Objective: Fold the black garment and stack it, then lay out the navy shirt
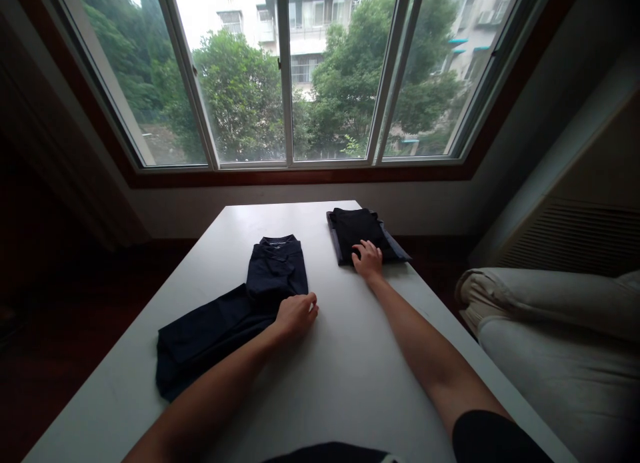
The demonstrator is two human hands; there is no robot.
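Observation:
A navy collared shirt (277, 270) lies partly folded on the white table, its collar toward the window. A long section of its cloth stretches out to the lower left, partly under my left forearm. My left hand (297, 314) is at the shirt's lower right corner, fingers loosely curled and a little apart, with no cloth visible between them. Farther right, my right hand (369, 258) rests on the near part of a folded black garment (355, 230), fingers spread. Beneath that black garment, a dark grey folded one (395, 248) shows along the right side.
The white table (200, 263) narrows toward a wall under a wide sliding window (287, 116). A pale cushioned sofa (555, 330) stands close on the right. Dark floor (65, 316) shows on the left, beside a curtain (65, 163).

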